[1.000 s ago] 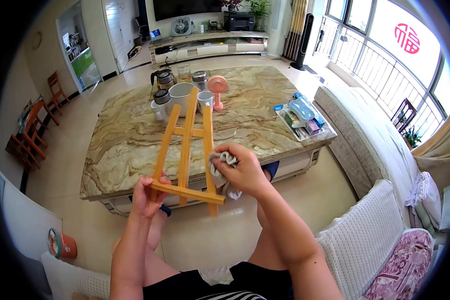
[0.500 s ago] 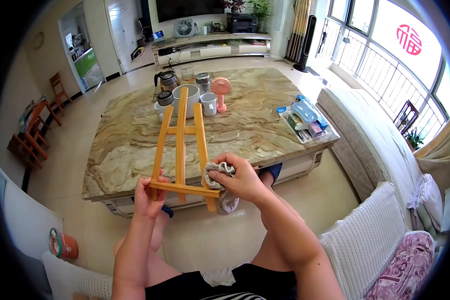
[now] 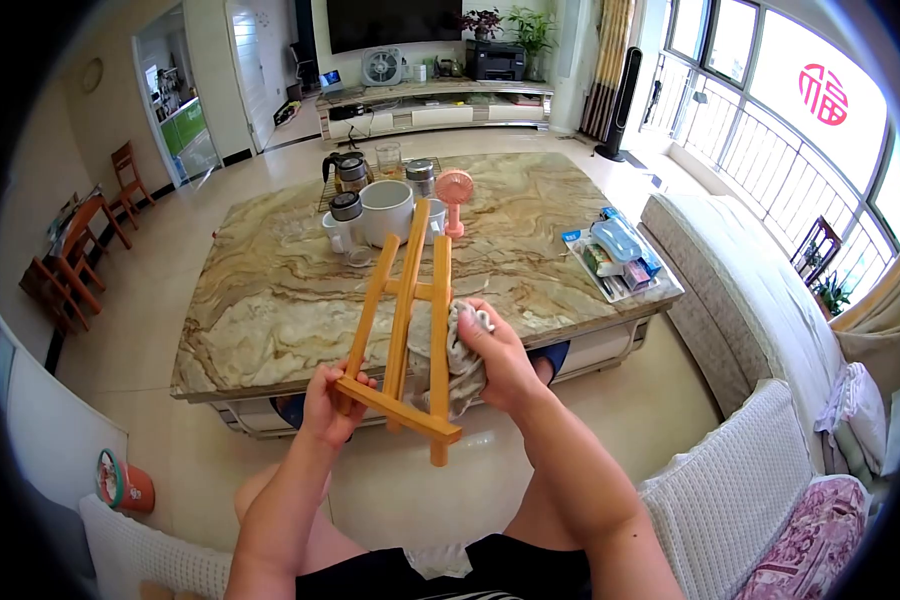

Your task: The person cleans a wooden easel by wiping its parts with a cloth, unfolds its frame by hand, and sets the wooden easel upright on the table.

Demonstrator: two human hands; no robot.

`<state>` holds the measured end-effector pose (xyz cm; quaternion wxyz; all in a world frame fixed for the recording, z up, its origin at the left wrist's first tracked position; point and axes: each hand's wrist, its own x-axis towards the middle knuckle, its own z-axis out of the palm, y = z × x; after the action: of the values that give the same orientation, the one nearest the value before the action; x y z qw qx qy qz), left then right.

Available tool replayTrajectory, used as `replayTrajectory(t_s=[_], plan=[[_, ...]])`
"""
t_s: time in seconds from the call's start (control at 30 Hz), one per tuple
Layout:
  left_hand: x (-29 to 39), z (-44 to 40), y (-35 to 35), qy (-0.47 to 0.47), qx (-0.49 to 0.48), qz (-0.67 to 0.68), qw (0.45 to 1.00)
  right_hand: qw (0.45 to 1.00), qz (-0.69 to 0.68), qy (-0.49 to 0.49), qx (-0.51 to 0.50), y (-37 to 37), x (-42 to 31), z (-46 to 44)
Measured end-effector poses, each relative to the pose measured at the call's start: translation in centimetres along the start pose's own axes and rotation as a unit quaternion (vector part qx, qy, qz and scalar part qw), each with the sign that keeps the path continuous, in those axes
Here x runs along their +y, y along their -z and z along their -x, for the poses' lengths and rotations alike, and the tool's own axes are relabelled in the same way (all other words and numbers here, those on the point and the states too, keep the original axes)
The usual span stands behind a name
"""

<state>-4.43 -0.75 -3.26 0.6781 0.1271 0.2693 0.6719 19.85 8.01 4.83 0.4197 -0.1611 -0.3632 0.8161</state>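
A small wooden tabletop easel (image 3: 440, 340) is held up over my lap, tilted, in front of the marble-patterned table. My left hand (image 3: 332, 405) is closed around its lower left corner, where the ledge meets the left leg. In my right hand (image 3: 498, 350) is a bunched grey cloth (image 3: 465, 365), pressed against the outer side of the easel's right leg. Part of the cloth shows behind that leg, between it and the middle bar. The easel's rear side is mostly hidden from me.
On the marble-patterned table (image 3: 260, 310) stand a white pot (image 3: 386, 212), mugs, jars, a glass pitcher and a pink handheld fan (image 3: 455, 200). Packaged items (image 3: 620, 258) lie at its right corner. A waste bin (image 3: 125, 482) is at lower left; a sofa section (image 3: 720, 290) runs along the right.
The easel has turned and shifted right, its lower right end swinging down toward me. My right hand and the cloth have moved from the ledge's right end up along the right leg.
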Motion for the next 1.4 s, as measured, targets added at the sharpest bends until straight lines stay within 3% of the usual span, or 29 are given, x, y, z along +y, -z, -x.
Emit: replayTrajectory(t_s=[0.1, 0.2, 0.27, 0.3, 0.4, 0.47, 0.57, 0.7, 0.77, 0.87, 1.03, 1.1, 1.17, 1.27, 1.4], plan=[[-0.2, -0.4, 1.3, -0.025, 0.046, -0.089, 0.995, 0.992, 0.120, 0.008, 0.024, -0.3, 0.7, 0.1], [0.1, -0.2, 0.9, 0.002, 0.011, -0.133, 0.991, 0.977, 0.202, 0.034, 0.054, 0.6, 0.7, -0.3], [1.2, 0.5, -0.3, 0.060, -0.038, -0.290, 0.954, 0.947, 0.305, 0.085, 0.050, 1.5, -0.1, -0.3], [1.3, 0.8, -0.8, 0.058, -0.038, -0.289, 0.955, 0.936, 0.332, 0.098, 0.058, 1.5, -0.5, -0.1], [1.3, 1.3, -2.1, 0.034, -0.056, -0.333, 0.941, 0.944, 0.312, 0.091, 0.048, 1.7, -1.0, 0.5], [1.6, 1.5, -2.9, 0.039, -0.013, -0.443, 0.895, 0.943, 0.314, 0.099, 0.039, 2.3, -0.7, 0.5], [1.1, 2.0, -3.7, -0.008, -0.038, -0.491, 0.870, 0.916, 0.392, 0.086, 0.015, 2.1, -0.6, 1.1], [0.0, 1.6, -2.2, -0.081, 0.004, -0.503, 0.861, 0.904, 0.416, 0.098, -0.004, 1.7, -0.2, 1.2], [0.1, 1.4, -2.4, -0.146, 0.016, -0.508, 0.849, 0.855, 0.487, 0.160, 0.075, 1.6, -0.7, 1.0], [1.7, 0.9, -2.2, -0.193, 0.052, -0.538, 0.819, 0.853, 0.449, 0.228, 0.136, 2.5, -1.8, 0.5], [5.2, -1.1, 0.0, -0.274, 0.080, -0.552, 0.784, 0.884, 0.376, 0.232, 0.155, 4.6, -4.2, 0.9], [5.5, -1.2, 0.0, -0.270, 0.078, -0.542, 0.792, 0.901, 0.347, 0.211, 0.151, 4.6, -4.6, 1.2], [5.4, -1.2, -0.3, -0.260, 0.071, -0.530, 0.804, 0.862, 0.469, 0.157, 0.115, 5.0, -4.7, 1.5], [4.6, -1.4, -1.0, -0.192, 0.072, -0.503, 0.840, 0.839, 0.537, 0.065, 0.062, 4.5, -3.8, 1.2], [3.6, -2.3, -1.2, -0.181, 0.042, -0.514, 0.837, 0.778, 0.624, 0.072, 0.011, 2.9, -2.1, 0.6]])
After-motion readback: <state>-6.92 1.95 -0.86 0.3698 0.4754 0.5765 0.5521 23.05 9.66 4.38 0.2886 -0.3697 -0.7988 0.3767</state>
